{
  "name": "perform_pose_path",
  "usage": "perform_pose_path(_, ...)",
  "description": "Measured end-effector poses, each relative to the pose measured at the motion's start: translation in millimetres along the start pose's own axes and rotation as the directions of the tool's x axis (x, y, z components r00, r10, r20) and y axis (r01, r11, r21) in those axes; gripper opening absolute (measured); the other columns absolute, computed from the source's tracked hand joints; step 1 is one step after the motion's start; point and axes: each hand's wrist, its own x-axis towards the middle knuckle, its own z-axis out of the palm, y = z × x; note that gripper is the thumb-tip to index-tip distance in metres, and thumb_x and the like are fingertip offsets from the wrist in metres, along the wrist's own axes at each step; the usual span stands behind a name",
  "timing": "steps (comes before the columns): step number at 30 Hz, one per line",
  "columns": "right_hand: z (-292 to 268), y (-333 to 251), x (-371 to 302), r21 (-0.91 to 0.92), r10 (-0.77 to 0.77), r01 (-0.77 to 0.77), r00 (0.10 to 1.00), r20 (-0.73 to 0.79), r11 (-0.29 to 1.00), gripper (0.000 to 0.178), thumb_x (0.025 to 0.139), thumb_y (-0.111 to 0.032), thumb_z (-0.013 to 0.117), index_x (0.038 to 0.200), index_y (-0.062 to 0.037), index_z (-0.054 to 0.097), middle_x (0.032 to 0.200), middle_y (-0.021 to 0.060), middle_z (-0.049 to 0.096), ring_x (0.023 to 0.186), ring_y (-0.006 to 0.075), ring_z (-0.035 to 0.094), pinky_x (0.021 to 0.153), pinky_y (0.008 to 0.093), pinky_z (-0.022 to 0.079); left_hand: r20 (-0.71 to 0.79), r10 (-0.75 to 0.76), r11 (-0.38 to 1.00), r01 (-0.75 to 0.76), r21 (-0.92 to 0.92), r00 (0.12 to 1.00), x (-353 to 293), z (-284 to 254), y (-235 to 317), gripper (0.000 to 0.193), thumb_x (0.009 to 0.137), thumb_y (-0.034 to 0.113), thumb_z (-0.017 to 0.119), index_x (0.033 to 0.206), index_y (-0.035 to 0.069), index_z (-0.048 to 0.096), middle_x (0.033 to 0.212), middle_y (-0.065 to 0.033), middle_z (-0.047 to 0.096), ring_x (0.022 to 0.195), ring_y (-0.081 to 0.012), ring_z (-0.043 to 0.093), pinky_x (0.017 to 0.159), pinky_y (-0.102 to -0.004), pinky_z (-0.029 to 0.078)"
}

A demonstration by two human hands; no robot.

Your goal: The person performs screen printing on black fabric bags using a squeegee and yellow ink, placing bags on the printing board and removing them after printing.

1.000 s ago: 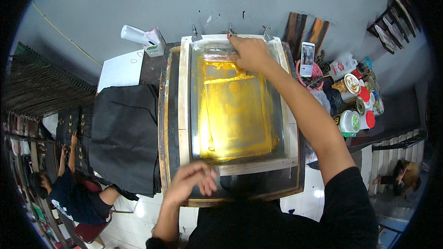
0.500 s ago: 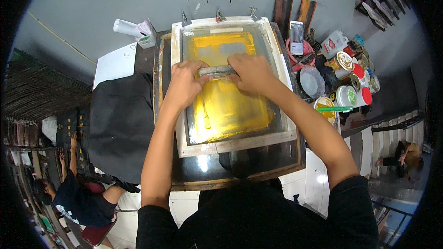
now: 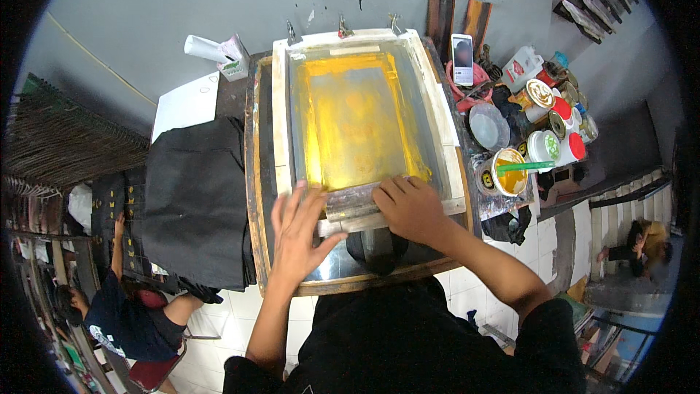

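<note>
- While the right hand point(image 3: 410, 208) grips the flat grey squeegee point(image 3: 351, 203) below frame centre, the left hand point(image 3: 297, 230) splays open.
- One-handed pressure could streak the glossy yellow ink point(image 3: 354, 128).

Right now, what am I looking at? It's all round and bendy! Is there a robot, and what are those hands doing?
There's no robot here, just a person's two bare hands. The camera sits on their head and looks down; its very wide lens bends the edges.

The right hand grips one end of a flat, grey-brown bar. The left hand is open, fingers spread, near the other end; I can't tell if it touches.

The bar is at the near end of a white rectangular frame smeared inside with shiny yellow paint. The frame lies on a dark, wood-edged board. To the left is a pile of flat black material; to the right, a round white tub with yellow stuff inside.
</note>
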Motion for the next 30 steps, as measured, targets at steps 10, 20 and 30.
perform_pose_path(10,-81,10,32,0.075,-0.017,0.048,0.928,-0.373,0.996,0.026,0.075,-0.015,0.069,0.100,-0.0100,0.065,0.096,0.0051,0.065,0.082,0.0245,0.065,0.070,0.0395,0.049,-0.476,0.236,0.955,-0.110,0.277,0.847,10,-45,-6,0.127,0.064,0.062,0.089,0.160,0.010,0.025,0.159,-0.0207,0.041,0.151,-0.0391,0.032,0.124,-0.0573,0.015)
perform_pose_path(20,-215,94,201,-0.009,0.108,-0.115,0.953,-0.283,0.993,0.024,0.096,-0.022,0.064,0.108,-0.0015,0.069,0.093,0.0158,0.074,0.077,0.0304,0.069,0.075,0.0450,0.058,-0.144,-0.498,0.851,0.514,0.107,0.855,54,-14,-57,0.120,0.071,0.037,0.092,0.156,-0.010,0.022,0.156,-0.0339,0.036,0.145,-0.0482,0.035,0.120,-0.0518,0.029)
perform_pose_path(30,-235,145,269,-0.114,0.023,-0.082,0.896,-0.443,0.990,0.039,0.086,-0.030,0.075,0.111,-0.0003,0.069,0.101,0.0209,0.074,0.092,0.0334,0.069,0.085,0.0448,0.053,-0.196,-0.858,0.466,0.556,-0.688,0.475,-42,-88,-158,0.017,0.093,0.018,0.077,0.097,0.006,0.066,0.073,0.0023,0.059,0.054,-0.0068,0.049,0.044,-0.0262,0.037)
